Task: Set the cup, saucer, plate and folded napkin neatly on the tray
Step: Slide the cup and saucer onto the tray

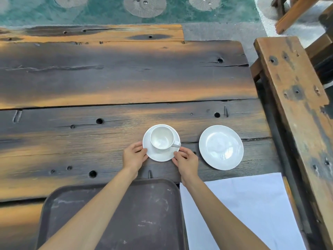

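Note:
An empty white cup [161, 138] stands on a white saucer [159, 155] on the wooden table, its handle pointing right. My left hand [134, 156] grips the saucer's left rim and my right hand [186, 159] grips its lower right rim. A white plate [221, 147] lies to the right of the saucer. The dark brown tray [144, 213] sits at the near edge, under my forearms. A white napkin [252, 204] lies flat to the tray's right.
The table [108, 78] is made of rough dark planks with holes and cracks. A wooden bench [295, 98] runs along the right side. Teal flooring with round stone discs lies beyond the far edge.

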